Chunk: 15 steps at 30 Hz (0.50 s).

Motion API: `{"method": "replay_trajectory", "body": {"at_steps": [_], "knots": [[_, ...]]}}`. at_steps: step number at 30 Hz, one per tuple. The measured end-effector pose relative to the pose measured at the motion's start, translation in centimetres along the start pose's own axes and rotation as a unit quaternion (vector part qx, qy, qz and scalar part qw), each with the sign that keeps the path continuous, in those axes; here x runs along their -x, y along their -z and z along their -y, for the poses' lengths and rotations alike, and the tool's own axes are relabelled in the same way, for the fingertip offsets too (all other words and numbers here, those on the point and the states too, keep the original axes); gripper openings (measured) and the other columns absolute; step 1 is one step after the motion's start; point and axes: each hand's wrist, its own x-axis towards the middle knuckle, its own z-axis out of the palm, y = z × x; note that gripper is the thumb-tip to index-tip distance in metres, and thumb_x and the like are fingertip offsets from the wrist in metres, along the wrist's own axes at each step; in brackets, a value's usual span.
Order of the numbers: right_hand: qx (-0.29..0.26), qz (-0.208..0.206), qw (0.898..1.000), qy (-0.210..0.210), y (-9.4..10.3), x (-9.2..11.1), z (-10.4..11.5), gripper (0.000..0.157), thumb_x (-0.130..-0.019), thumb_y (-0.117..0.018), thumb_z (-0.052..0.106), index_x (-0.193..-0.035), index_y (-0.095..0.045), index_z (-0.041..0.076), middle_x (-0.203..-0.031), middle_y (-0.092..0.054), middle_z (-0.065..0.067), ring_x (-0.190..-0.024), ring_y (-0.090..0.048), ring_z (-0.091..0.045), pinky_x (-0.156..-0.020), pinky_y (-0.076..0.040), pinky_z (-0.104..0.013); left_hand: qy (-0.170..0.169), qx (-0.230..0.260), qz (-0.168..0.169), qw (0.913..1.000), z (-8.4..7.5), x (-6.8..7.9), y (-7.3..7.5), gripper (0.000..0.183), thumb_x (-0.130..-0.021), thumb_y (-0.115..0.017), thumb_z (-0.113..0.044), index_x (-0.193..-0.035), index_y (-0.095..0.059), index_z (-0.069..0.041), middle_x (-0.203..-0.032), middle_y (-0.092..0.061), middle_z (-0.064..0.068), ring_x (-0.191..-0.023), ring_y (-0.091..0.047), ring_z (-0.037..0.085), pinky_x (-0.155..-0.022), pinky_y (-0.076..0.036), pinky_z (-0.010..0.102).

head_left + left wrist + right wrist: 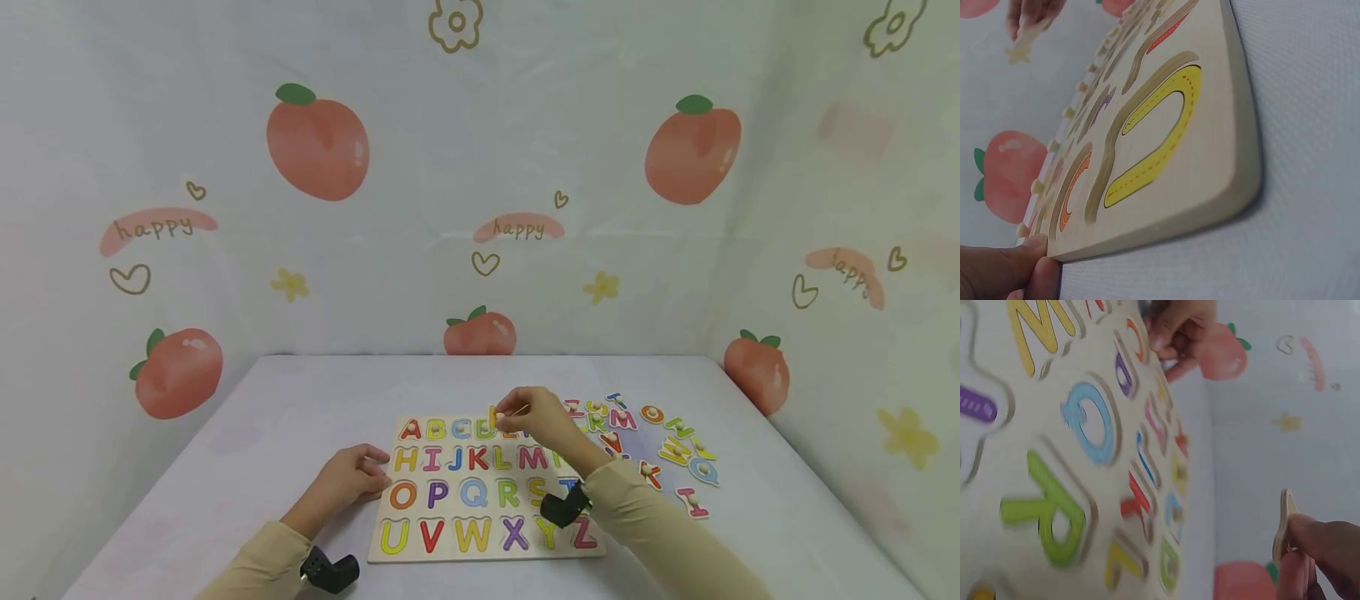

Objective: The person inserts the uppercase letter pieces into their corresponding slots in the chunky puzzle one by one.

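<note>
A wooden alphabet puzzle board (487, 557) with letter-shaped recesses lies flat on the table. My left hand (347, 479) holds its left edge, thumb on top and a finger against the side in the left wrist view. My right hand (536, 415) pinches a yellow-orange letter piece (492, 417) between thumb and fingers, held above the board's top row. Seen edge-on in the right wrist view, the wooden piece (1282, 525) does not show which letter it is. Knobbed pieces A (410, 429), B (436, 429) and C (461, 429) sit in the top row.
Several loose letter pieces lie right of the board, among them a blue Q (703, 471), a red K (650, 475), a pink I (692, 503) and an orange O (652, 414). A printed backdrop (405, 275) stands behind the white table (225, 467).
</note>
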Motion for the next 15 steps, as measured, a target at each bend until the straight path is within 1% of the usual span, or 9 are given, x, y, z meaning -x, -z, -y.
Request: {"method": "replay_trajectory", "body": {"at_steps": [3,7,10,15], "knots": [[-0.011,0.017,1.000,0.003,-2.1,-0.9,0.8,0.011,-0.083,-0.075,0.013,-0.091,-0.070,0.008,-0.083,-0.064,-0.002,-0.075,-0.063,-0.012,-0.070,-0.054,-0.031,0.002,0.002,-0.003,1.0000,0.0,0.1,-0.1,0.036,-0.080,-0.074,-0.003,-0.114,-0.062,0.001,-0.082,-0.061,0.007,-0.068,-0.058,0.015,-0.062,-0.054,0.026],[-0.027,0.032,0.999,0.011,-4.5,-1.8,1.7,0.010,-0.083,-0.075,0.012,-0.090,-0.070,0.007,-0.082,-0.063,-0.002,-0.073,-0.062,-0.011,-0.067,-0.053,-0.027,0.001,0.002,-0.003,1.0000,0.0,0.0,-0.2,0.036,-0.080,-0.074,-0.003,-0.114,-0.062,0.001,-0.081,-0.062,0.007,-0.067,-0.058,0.015,-0.062,-0.054,0.026],[-0.029,0.036,0.999,0.017,-6.1,-2.2,2.4,0.010,-0.082,-0.076,0.011,-0.089,-0.070,0.007,-0.078,-0.062,-0.001,-0.070,-0.061,-0.010,-0.062,-0.051,-0.024,0.002,0.005,-0.002,1.0000,-0.1,-0.1,-0.2,0.036,-0.080,-0.074,-0.003,-0.113,-0.062,0.001,-0.081,-0.062,0.007,-0.067,-0.059,0.015,-0.062,-0.054,0.026],[-0.025,0.037,0.999,0.015,-8.9,-2.8,3.3,0.009,-0.081,-0.077,0.009,-0.086,-0.070,0.008,-0.075,-0.061,0.003,-0.067,-0.056,-0.008,-0.059,-0.046,-0.021,0.004,0.009,0.002,1.0000,-0.1,-0.1,-0.1,0.037,-0.080,-0.074,-0.004,-0.114,-0.061,0.002,-0.083,-0.062,0.008,-0.068,-0.059,0.015,-0.062,-0.055,0.026]]}}
